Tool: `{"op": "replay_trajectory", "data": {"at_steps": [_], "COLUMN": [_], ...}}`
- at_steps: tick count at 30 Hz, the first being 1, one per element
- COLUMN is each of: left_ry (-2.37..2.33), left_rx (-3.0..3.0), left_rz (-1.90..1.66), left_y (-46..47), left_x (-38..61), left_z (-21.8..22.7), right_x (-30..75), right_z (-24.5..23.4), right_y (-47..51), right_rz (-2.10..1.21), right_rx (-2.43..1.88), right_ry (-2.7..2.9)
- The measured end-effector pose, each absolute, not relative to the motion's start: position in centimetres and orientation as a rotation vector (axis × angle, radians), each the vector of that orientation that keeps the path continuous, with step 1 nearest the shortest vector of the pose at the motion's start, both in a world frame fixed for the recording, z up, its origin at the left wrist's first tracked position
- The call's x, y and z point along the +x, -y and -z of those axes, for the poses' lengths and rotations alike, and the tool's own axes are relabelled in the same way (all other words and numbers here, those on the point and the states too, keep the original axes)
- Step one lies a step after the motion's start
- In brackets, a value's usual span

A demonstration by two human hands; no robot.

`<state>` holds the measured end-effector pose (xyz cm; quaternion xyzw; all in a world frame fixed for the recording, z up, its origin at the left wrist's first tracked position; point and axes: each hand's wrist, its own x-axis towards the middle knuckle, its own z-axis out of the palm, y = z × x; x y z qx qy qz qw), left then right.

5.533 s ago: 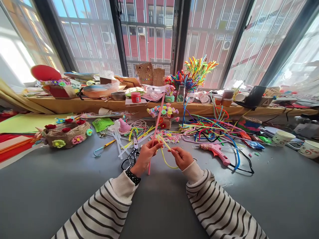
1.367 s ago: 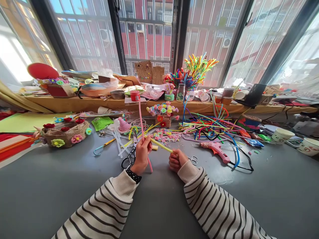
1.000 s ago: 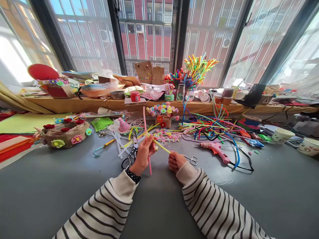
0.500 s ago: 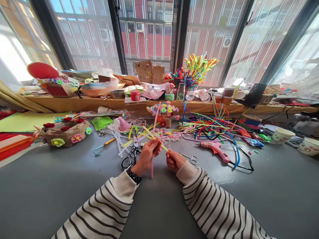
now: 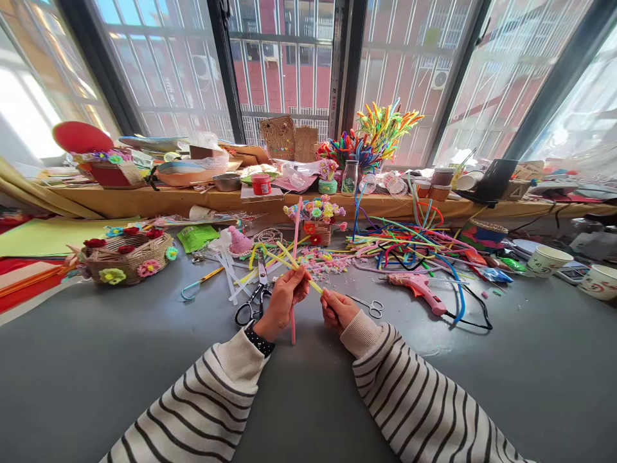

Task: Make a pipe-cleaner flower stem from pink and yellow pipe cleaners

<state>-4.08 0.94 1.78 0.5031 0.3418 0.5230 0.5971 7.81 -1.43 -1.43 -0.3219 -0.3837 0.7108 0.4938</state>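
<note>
My left hand [image 5: 286,297] is closed around a pink pipe cleaner [image 5: 297,233] and yellow pipe cleaners [image 5: 315,286] where they cross. The pink one stands nearly upright, with its lower end below the fingers. My right hand [image 5: 340,310] pinches the lower right end of the yellow ones; its fingertips partly hide that end. How the stems are joined inside my left hand is hidden. Large scissors [image 5: 260,292] lie just left of my left hand, and small scissors [image 5: 373,307] lie beside my right hand.
Around lie a pink glue gun [image 5: 420,290] with its cord, a tangle of coloured pipe cleaners [image 5: 400,247], pink clippings [image 5: 325,262], a woven flower basket [image 5: 128,260], a crochet hook [image 5: 202,283] and paper cups [image 5: 548,262]. A cluttered sill [image 5: 193,202] runs along the back.
The pink pipe cleaner has swung more upright, its top moving left. Both hands stay in nearly the same place and keep their hold.
</note>
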Motion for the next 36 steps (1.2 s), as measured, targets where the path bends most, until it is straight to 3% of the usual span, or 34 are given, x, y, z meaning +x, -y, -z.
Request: {"op": "replay_trajectory", "data": {"at_steps": [9,16,19,36], "left_ry": [-0.63,-0.589,-0.622,-0.684], "left_rx": [1.046,1.259,1.334,1.112], "left_rz": [-1.238,-0.472,-0.346,-0.907], "left_y": [-1.5,0.2,0.5,-1.1], "left_x": [-4.7,-4.5,-4.4,-4.3], "left_z": [-2.1,-2.8,-2.9,-1.9], "right_x": [8.4,9.2,9.9,14.6], "right_z": [1.8,0.7,0.3,-1.3], "right_y": [1.0,0.9,0.9,0.4], "right_rz": [-1.655,-1.545,-1.512,-1.175], "right_rx": [-0.797,-0.683,-0.698,-0.712], "right_ry": [0.867,0.813,0.835,0.458]}}
